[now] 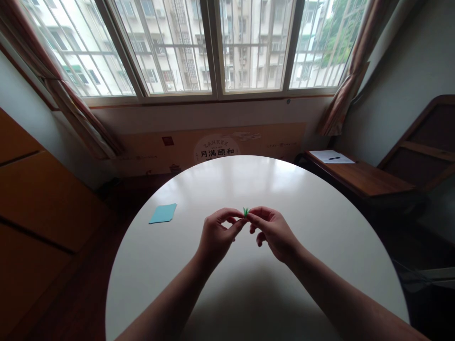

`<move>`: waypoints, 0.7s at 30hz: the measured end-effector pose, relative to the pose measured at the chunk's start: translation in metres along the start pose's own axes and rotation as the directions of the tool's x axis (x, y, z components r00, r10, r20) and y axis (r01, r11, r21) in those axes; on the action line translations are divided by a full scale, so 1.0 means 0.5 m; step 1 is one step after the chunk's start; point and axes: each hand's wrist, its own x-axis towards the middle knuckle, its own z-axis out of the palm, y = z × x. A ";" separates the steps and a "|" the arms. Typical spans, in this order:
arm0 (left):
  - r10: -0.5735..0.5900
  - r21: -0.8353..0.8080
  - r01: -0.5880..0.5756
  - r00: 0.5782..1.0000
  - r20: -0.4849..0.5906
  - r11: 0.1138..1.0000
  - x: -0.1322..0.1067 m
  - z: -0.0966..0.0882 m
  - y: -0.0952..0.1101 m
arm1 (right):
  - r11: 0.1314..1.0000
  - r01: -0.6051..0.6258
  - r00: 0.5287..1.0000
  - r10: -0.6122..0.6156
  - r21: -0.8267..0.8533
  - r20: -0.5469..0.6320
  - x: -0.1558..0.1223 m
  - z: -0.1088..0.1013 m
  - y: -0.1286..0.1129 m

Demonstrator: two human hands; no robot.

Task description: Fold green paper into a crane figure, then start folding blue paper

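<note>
Pinching a tiny green paper piece (245, 211) between the closed fingertips of left hand (216, 234) and right hand (272, 229), above a round white desk (320, 213), well apart from 1 blue sheet (163, 213).

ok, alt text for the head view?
The left hand and right hand pinch a tiny green paper piece between them above a round white table. A blue sheet lies on the table to the left; a barred window is behind.
</note>
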 end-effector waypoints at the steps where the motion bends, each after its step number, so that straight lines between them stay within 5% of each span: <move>1: 0.013 0.004 -0.013 1.000 0.000 1.000 0.001 -0.001 -0.001 | 1.000 -0.001 1.000 0.001 -0.008 0.006 0.000 0.000 0.000; 14: -0.123 -0.135 0.133 0.989 0.085 0.982 0.012 -0.006 -0.010 | 0.999 -0.007 0.999 0.009 -0.040 0.041 0.000 -0.002 -0.004; 21: 0.157 0.128 -0.153 0.987 -0.022 0.980 0.003 -0.007 0.001 | 0.996 0.047 0.998 -0.045 -0.070 0.033 0.000 0.002 -0.001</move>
